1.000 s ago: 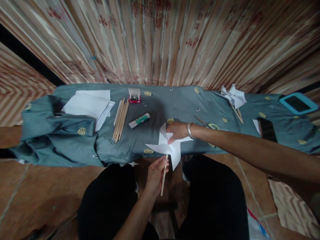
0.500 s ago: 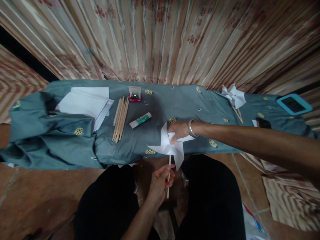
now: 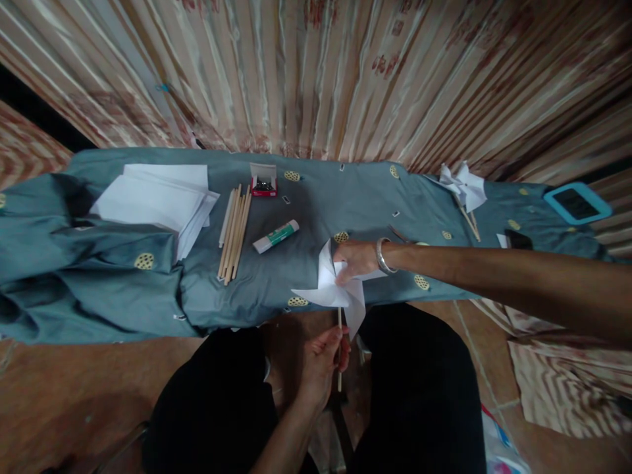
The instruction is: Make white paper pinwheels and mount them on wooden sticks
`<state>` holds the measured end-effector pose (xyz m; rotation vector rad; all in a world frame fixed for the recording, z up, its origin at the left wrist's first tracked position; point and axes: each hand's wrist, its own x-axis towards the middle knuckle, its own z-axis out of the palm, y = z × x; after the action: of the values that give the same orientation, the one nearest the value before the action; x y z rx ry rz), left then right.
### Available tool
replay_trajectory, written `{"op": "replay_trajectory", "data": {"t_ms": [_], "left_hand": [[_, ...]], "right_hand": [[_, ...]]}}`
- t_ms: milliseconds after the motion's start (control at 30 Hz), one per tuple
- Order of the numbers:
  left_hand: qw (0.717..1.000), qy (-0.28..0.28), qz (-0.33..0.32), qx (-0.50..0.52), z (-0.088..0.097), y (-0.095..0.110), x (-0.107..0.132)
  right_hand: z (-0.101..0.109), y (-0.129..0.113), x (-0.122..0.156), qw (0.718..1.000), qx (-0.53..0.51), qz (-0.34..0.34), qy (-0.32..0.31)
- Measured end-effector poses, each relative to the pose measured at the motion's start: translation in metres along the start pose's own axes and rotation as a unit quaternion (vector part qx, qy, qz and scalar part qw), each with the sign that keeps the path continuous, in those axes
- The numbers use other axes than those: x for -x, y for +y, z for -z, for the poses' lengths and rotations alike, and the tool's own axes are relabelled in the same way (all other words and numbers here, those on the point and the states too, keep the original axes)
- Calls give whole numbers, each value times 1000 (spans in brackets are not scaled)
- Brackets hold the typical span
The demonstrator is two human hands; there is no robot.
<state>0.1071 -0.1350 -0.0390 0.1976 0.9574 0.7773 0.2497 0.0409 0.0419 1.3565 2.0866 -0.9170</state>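
Note:
A white paper pinwheel (image 3: 332,289) lies at the near edge of a table covered in teal cloth (image 3: 276,276). My right hand (image 3: 356,259), with a bracelet at the wrist, presses its fingers closed on the pinwheel's centre. Below the table edge my left hand (image 3: 323,363) is closed round a thin wooden stick (image 3: 340,349) that runs up under the pinwheel. My legs in black sit beneath.
On the cloth lie a bundle of wooden sticks (image 3: 234,232), a glue stick (image 3: 275,236), a small red box (image 3: 262,182), a stack of white paper (image 3: 155,201), another pinwheel (image 3: 463,187), a phone (image 3: 516,239) and a blue tablet (image 3: 577,203). A striped curtain hangs behind.
My left hand has slid the stick rightward and more upright under the pinwheel. My right hand stays on the pinwheel's centre. The view has shifted slightly.

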Motion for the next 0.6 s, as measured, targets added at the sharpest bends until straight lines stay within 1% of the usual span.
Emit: {"op": "replay_trajectory", "data": {"t_ms": [167,400,600], "left_hand": [[1000,-2,0,-12,-1,-3,-1],[1000,-12,-4,-1,-4,-3,-1],[1000,-13,-9,12,-4,-4,0]], "right_hand": [[-3,3,-2,999,-6,11,-29],[-4,-2,-2,999,-32,7,4],[-1,-8,4,1000,-12,-5,0]]}}
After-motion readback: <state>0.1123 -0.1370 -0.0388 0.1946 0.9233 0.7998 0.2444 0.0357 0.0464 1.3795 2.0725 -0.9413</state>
